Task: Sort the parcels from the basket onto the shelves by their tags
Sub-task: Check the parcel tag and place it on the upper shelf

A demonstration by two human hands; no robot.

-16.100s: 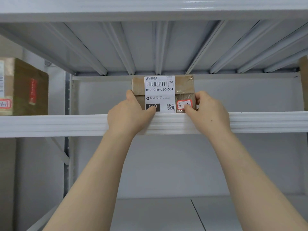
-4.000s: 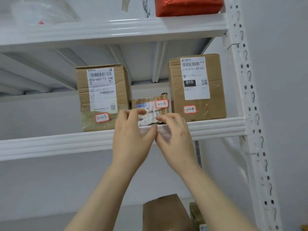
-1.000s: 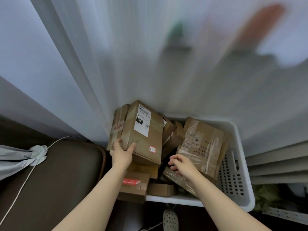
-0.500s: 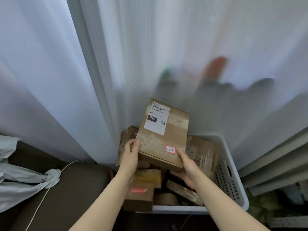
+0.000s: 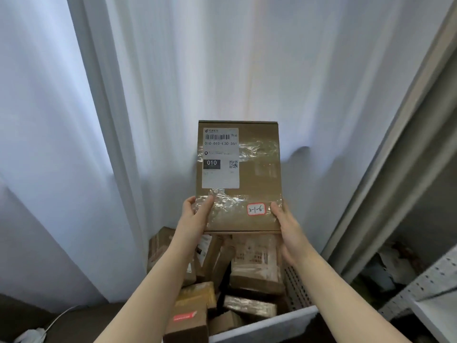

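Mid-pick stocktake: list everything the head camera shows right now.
held parcel: one, brown, raised before the curtain, above the basket
tag: one, red-bordered white, reads 3-1-6, parcel's lower right
shipping label: one, white, parcel's upper left
basket parcels: several, brown, piled in basket
basket: one, white, bottom centre
curtain: one, white, backdrop
cable: one, white, bottom left
shelf upright: one, white, bottom right
left hand: grips parcel's lower left edge
right hand: grips parcel's lower right corner

Parcel [image 5: 257, 169] between left hand [image 5: 195, 216], right hand [image 5: 286, 226]
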